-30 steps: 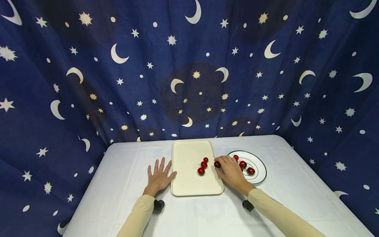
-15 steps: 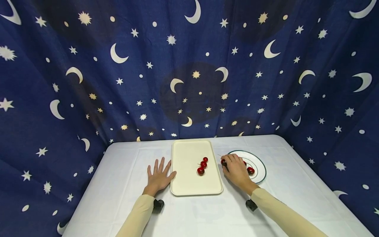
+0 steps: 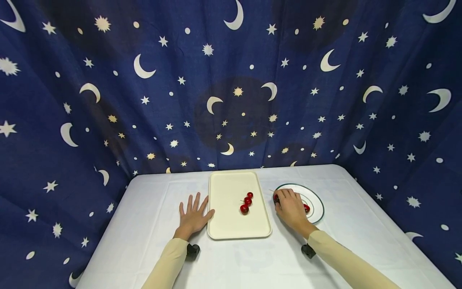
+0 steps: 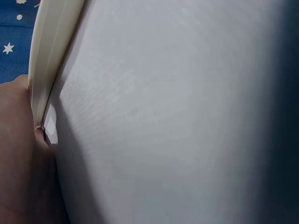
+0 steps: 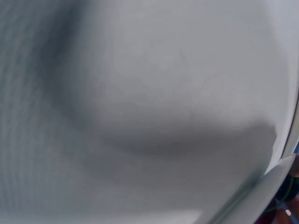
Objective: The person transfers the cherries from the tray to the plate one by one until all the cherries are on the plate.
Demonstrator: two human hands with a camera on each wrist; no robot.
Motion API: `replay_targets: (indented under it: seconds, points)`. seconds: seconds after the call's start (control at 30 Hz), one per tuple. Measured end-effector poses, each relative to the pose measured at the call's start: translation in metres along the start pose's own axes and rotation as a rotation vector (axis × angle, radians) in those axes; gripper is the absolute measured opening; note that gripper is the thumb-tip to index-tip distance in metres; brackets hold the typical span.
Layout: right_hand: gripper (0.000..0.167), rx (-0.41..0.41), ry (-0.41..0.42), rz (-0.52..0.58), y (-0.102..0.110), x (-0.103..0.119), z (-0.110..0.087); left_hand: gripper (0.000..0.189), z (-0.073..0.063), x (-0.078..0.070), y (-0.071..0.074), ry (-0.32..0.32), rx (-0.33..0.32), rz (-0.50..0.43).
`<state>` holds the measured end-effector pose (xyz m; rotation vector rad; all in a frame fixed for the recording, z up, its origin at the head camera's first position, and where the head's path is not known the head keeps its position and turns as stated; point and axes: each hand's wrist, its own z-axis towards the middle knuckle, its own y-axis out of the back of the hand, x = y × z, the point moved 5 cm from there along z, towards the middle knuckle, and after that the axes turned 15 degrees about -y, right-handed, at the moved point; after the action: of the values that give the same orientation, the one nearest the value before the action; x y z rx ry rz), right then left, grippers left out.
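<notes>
With 12 o'clock pointing away from the person, the right hand [image 3: 292, 210] is over the 9 o'clock side of a white plate [image 3: 317, 200] with a green rim. Its thumb and fingers pinch a dark cherry [image 3: 276, 198] near the plate's edge; whether the fruit touches the plate cannot be told. A thin stem [image 3: 271, 190] juts from it towards 10 o'clock. Another red cherry [image 3: 306, 208] shows on the plate, just at 3 o'clock from the hand and partly hidden by it.

The left hand [image 3: 194, 220] lies flat on the white tabletop [image 3: 249, 265], fingers spread, its thumb against the 9 o'clock edge of a cream tray [image 3: 225, 188]. On the tray, past its middle towards 3 o'clock, three cherries [image 3: 247, 201] sit in a close row running from 7 to 1 o'clock, the largest at the 7 o'clock end.

The plate stands at 3 o'clock from the tray. Both arms wear cream sleeves [image 3: 169, 257], with a black device at each wrist. At 12 o'clock hangs a blue curtain [image 3: 162, 108] printed with moons and stars.
</notes>
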<state>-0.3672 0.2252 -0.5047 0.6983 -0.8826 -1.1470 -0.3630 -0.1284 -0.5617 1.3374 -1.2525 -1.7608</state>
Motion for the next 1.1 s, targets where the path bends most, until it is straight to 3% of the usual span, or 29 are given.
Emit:
replay_targets:
  seconds: [0.5, 0.73, 0.93, 1.1]
  points:
    - [0.032, -0.026, 0.001, 0.004, -0.002, 0.003, -0.002, 0.076, -0.003, 0.004, -0.004, 0.010, 0.011, -0.006]
    - [0.032, -0.066, 0.047, 0.065, -0.002, 0.019, 0.008, 0.075, -0.003, 0.005, -0.001, 0.008, 0.020, 0.004]
    - [0.040, 0.093, 0.168, 0.118, -0.008, 0.040, 0.021, 0.075, 0.002, 0.005, 0.001, 0.002, 0.035, 0.026]
    - [0.051, 0.226, 0.184, 0.118, -0.014, 0.053, 0.029, 0.076, 0.002, 0.004, 0.000, 0.001, 0.039, 0.030]
